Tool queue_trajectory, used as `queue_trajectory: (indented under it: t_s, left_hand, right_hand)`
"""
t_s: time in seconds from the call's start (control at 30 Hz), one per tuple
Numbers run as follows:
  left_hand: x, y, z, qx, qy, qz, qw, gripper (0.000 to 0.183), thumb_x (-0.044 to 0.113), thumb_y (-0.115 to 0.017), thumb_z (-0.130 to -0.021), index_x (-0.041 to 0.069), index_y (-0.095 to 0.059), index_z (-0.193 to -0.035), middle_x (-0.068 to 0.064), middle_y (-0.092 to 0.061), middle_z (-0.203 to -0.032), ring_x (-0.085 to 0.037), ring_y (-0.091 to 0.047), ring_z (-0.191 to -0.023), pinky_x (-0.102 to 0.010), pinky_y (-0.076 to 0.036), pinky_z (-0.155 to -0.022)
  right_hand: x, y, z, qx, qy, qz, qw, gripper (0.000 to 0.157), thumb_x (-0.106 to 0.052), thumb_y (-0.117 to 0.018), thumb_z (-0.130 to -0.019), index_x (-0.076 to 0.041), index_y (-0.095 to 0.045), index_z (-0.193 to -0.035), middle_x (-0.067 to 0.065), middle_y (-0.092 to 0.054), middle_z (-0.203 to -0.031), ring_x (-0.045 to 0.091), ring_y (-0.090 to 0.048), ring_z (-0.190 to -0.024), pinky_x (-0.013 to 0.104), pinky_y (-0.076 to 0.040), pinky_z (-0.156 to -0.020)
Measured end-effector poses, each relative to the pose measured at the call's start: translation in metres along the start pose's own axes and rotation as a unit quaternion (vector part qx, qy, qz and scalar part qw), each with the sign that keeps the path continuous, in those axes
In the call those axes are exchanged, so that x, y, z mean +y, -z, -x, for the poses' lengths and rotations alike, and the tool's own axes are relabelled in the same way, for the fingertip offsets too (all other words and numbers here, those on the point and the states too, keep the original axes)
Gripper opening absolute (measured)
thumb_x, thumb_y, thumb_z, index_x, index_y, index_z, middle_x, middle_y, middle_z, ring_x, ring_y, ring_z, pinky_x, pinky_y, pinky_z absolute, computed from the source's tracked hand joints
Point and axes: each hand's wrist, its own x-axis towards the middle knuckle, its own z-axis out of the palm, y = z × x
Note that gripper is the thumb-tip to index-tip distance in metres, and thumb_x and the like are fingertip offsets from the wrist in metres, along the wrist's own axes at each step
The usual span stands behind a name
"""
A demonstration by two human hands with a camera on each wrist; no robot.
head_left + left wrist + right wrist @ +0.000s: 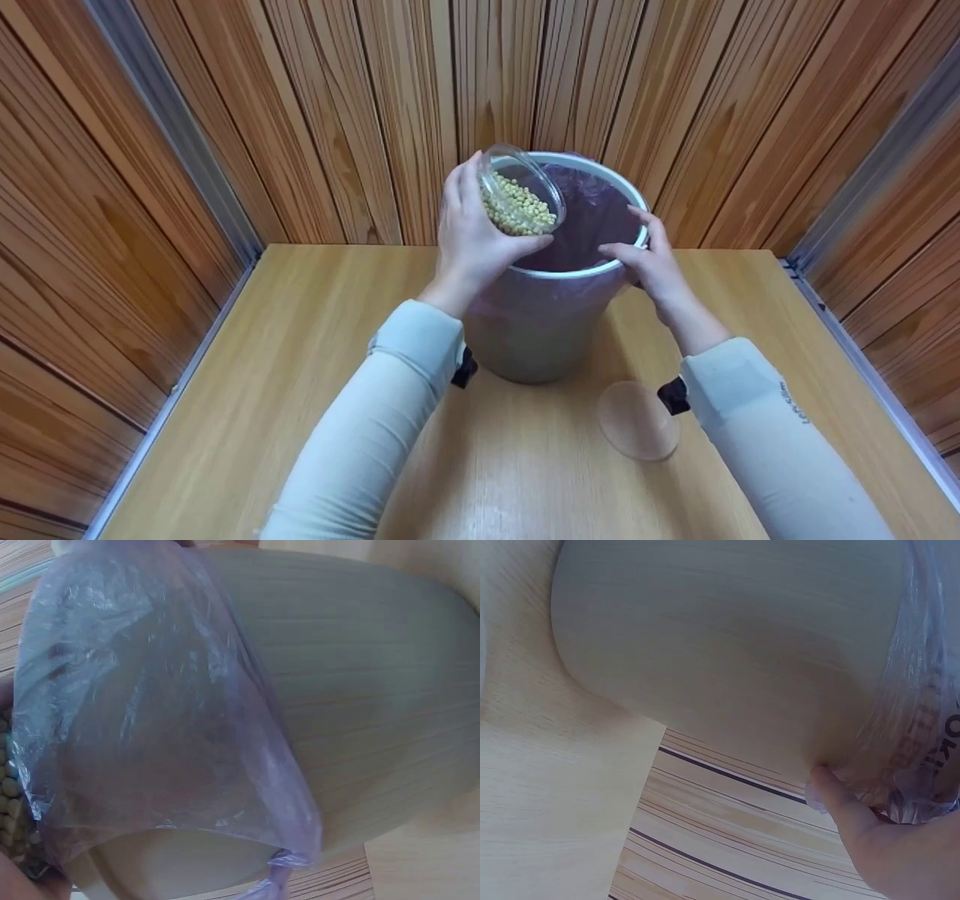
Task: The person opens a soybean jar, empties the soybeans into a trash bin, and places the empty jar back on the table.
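A person's left hand, fingers curled round a jar of beans, tilts it at ten o'clock over the lined bin; right hand fingers grip its rim at four. A lid lies at five o'clock on the desk.

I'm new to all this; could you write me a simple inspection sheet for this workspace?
Surface: light wood-look tabletop.
Job's things: clear jar of pale round pieces, tilted toward the bin; bin upright, lined with a translucent purple bag; clear disc flat on the tabletop.
Clutter: nothing seen.
Grips: left grip holds the jar; right grip holds the bin's rim.
Cables: nothing seen.
Surroundings: plank-patterned walls, metal strips at the corners.
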Motion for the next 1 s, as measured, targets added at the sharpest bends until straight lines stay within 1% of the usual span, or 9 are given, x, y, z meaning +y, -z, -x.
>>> queue_trajectory:
  t_s: [0.13, 0.23, 0.37, 0.43, 0.5, 0.63, 0.7, 0.83, 1.0]
  left_hand:
    - [0.004, -0.002, -0.008, -0.023, 0.028, -0.034, 0.9988, 0.124, 0.048, -0.094, -0.056, 0.019, -0.024, -0.155, -0.007, -0.033, -0.154, -0.025, -0.04, -0.138, -0.039, -0.037, -0.115]
    - [0.004, -0.004, -0.011, -0.036, 0.038, -0.057, 0.997, 0.125, 0.05, -0.093, -0.057, 0.02, -0.022, -0.156, -0.005, -0.033, -0.154, -0.024, -0.039, -0.139, -0.038, -0.038, -0.114]
    - [0.0, -0.008, -0.012, -0.043, 0.028, -0.081, 0.9954, 0.124, 0.05, -0.092, -0.058, 0.02, -0.022, -0.156, -0.004, -0.034, -0.153, -0.024, -0.041, -0.137, -0.038, -0.041, -0.112]
    - [-0.002, -0.011, -0.012, -0.049, 0.017, -0.103, 0.9934, 0.123, 0.05, -0.092, -0.059, 0.019, -0.022, -0.156, -0.005, -0.032, -0.154, -0.026, -0.042, -0.137, -0.041, -0.043, -0.11]
    - [-0.003, -0.013, -0.012, -0.053, 0.008, -0.129, 0.9902, 0.122, 0.051, -0.091, -0.06, 0.019, -0.022, -0.156, -0.006, -0.031, -0.156, -0.028, -0.044, -0.136, -0.043, -0.045, -0.108]
    - [-0.004, -0.016, -0.012, -0.069, 0.004, -0.176, 0.982, 0.121, 0.051, -0.09, -0.061, 0.019, -0.022, -0.156, -0.007, -0.029, -0.157, -0.03, -0.048, -0.132, -0.046, -0.05, -0.101]
    - [-0.004, -0.017, -0.013, -0.079, 0.004, -0.188, 0.979, 0.121, 0.051, -0.09, -0.062, 0.019, -0.021, -0.156, -0.007, -0.029, -0.157, -0.03, -0.05, -0.13, -0.046, -0.051, -0.099]
    - [-0.002, -0.019, -0.014, -0.1, 0.003, -0.205, 0.9736, 0.121, 0.052, -0.09, -0.063, 0.02, -0.02, -0.157, -0.008, -0.028, -0.158, -0.031, -0.049, -0.131, -0.045, -0.051, -0.099]
    - [0.0, -0.019, -0.015, -0.107, 0.004, -0.215, 0.9707, 0.121, 0.053, -0.089, -0.065, 0.019, -0.019, -0.157, -0.009, -0.026, -0.16, -0.031, -0.049, -0.132, -0.045, -0.05, -0.099]
  right_hand:
    - [-0.001, 0.001, 0.0, -0.003, -0.002, 0.003, 1.0, 0.085, -0.023, -0.061, -0.09, -0.019, -0.011, -0.159, 0.017, -0.016, -0.162, 0.032, -0.028, -0.142, 0.056, -0.032, -0.113]
    - [-0.001, 0.001, 0.001, -0.005, -0.002, 0.005, 1.0, 0.086, -0.023, -0.061, -0.09, -0.02, -0.01, -0.159, 0.016, -0.014, -0.162, 0.033, -0.027, -0.143, 0.058, -0.032, -0.113]
    - [0.0, 0.001, 0.001, -0.006, -0.004, 0.004, 1.0, 0.086, -0.023, -0.061, -0.09, -0.021, -0.01, -0.159, 0.015, -0.012, -0.163, 0.033, -0.025, -0.144, 0.059, -0.032, -0.113]
    - [0.0, 0.0, 0.002, -0.006, -0.004, 0.006, 1.0, 0.086, -0.023, -0.061, -0.09, -0.021, -0.01, -0.159, 0.015, -0.013, -0.163, 0.032, -0.026, -0.144, 0.058, -0.033, -0.112]
    - [0.0, 0.0, 0.002, -0.005, -0.002, 0.006, 1.0, 0.086, -0.023, -0.06, -0.09, -0.021, -0.01, -0.159, 0.015, -0.013, -0.163, 0.032, -0.026, -0.143, 0.058, -0.034, -0.111]
    - [0.001, -0.001, 0.003, -0.005, -0.001, 0.005, 1.0, 0.085, -0.025, -0.06, -0.09, -0.021, -0.01, -0.159, 0.014, -0.014, -0.163, 0.033, -0.026, -0.143, 0.059, -0.033, -0.111]
    - [0.002, -0.001, 0.003, -0.004, -0.001, 0.004, 1.0, 0.085, -0.025, -0.059, -0.09, -0.021, -0.01, -0.159, 0.014, -0.013, -0.163, 0.033, -0.026, -0.144, 0.061, -0.032, -0.112]
    - [0.002, 0.0, 0.003, 0.002, 0.0, 0.0, 1.0, 0.084, -0.023, -0.058, -0.091, -0.021, -0.01, -0.159, 0.015, -0.015, -0.163, 0.033, -0.028, -0.142, 0.059, -0.034, -0.111]
    - [0.002, 0.0, 0.001, 0.005, 0.002, 0.002, 1.0, 0.083, -0.024, -0.058, -0.09, -0.021, -0.01, -0.159, 0.015, -0.017, -0.162, 0.033, -0.03, -0.141, 0.058, -0.036, -0.109]
